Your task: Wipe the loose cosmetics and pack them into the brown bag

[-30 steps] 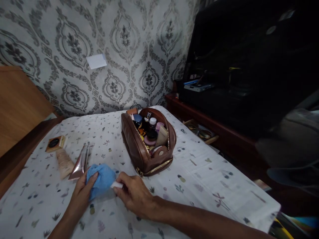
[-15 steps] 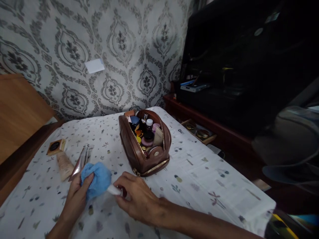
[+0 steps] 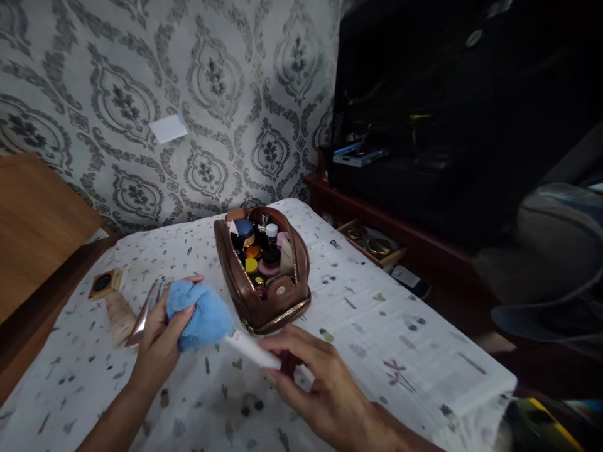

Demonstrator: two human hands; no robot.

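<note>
My left hand (image 3: 162, 333) is closed on a fluffy blue cloth (image 3: 200, 314), which wraps round one end of a slim white tube (image 3: 252, 349). The fingers of my right hand (image 3: 315, 376) pinch the tube's other end, where something dark red shows between them. Just beyond my hands stands an unzipped brown cosmetic bag (image 3: 242, 295) filled with jars and bottles. Left of my left hand lie a shiny pinkish tube (image 3: 144, 314), a beige tube (image 3: 119, 316) and a small square compact (image 3: 102, 283) with a dark round centre.
A white patterned sheet (image 3: 377, 351) covers the surface under everything. To the right are an open drawer with gold-coloured round items (image 3: 378, 246), a phone-like dark object (image 3: 409, 280) and a large black screen (image 3: 447, 125). A wooden board (image 3: 42, 220) stands at the left.
My right hand has moved right with the tube's end, and more of the white tube shows outside the cloth. My left hand and the cloth have shifted slightly up and right. The view has turned a little.
</note>
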